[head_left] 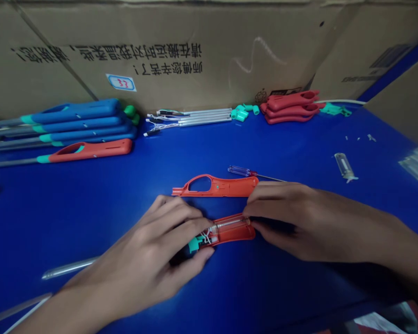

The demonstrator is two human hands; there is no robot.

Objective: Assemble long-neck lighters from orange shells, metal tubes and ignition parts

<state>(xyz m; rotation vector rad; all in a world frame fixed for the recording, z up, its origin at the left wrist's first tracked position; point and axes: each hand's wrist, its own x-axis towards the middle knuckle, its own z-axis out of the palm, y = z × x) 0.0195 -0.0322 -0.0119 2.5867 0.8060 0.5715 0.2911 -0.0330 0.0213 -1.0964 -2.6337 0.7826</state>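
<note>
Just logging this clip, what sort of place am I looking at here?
Probably a small assembly bench for long-handled lighters: a blue work surface, a row of blue lighters, stacked red plastic casing halves, and an opened red casing with wiring between the left hand and right hand.

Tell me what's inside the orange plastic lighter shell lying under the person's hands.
A clear tube, thin white wires and a teal part sit in the open shell. The left hand and right hand cover parts of it, so whatever lies beneath them cannot be seen.
</note>
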